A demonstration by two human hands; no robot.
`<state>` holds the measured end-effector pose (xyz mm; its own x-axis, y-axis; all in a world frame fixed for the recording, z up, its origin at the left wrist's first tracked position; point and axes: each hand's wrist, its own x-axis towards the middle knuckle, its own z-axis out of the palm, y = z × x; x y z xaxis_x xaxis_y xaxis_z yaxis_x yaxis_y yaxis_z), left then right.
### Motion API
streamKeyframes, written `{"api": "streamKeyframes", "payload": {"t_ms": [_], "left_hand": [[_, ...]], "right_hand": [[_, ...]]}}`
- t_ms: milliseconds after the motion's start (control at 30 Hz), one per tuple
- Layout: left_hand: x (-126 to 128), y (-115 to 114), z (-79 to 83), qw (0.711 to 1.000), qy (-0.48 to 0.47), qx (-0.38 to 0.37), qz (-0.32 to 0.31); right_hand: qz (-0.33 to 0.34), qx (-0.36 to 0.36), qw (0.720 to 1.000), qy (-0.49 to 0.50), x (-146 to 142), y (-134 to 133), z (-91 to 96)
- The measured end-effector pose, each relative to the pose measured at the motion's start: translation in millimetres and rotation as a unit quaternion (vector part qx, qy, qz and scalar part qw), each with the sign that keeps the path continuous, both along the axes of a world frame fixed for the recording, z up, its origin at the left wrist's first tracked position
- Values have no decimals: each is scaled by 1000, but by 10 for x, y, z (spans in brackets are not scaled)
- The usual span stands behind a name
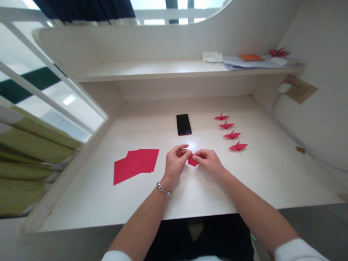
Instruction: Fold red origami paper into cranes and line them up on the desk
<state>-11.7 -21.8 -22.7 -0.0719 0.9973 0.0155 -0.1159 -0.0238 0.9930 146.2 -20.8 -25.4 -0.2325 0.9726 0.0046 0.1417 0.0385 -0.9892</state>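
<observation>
Between my two hands is a small folded piece of red paper [192, 161], held just above the desk. My left hand [176, 158] pinches its left side between thumb and fingers, and a chain bracelet circles that wrist. On the other side, my right hand [208, 160] pinches the paper's right edge. Fingertips cover parts of the folds. To the left lie flat red paper sheets [138, 162], overlapping one another. Several red paper cranes [238, 146] stand in a slanting row to the right of my right hand.
A black phone [184, 124] lies beyond my hands on the pale desk [201, 195]. The shelf [152, 69] above carries papers [233, 64], an orange piece [251, 57] and another red folded paper [279, 53]. A cable [288, 132] hangs from a wall socket [300, 88] at right.
</observation>
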Motion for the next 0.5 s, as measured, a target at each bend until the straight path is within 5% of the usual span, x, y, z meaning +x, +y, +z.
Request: {"api": "streamKeyframes", "payload": {"t_ms": [133,367,500], "left_hand": [[2,12,-46,998,32,-8,-51],[-4,5,-23,999,38,-2,12],[15,4,-22,998,8,-26,-50]], "right_hand": [[-36,1,999,11,-7,9,-22],[3,-50,997,51,-51,-18,-15],[-39,-29,997,56,-21,-7,8]]}}
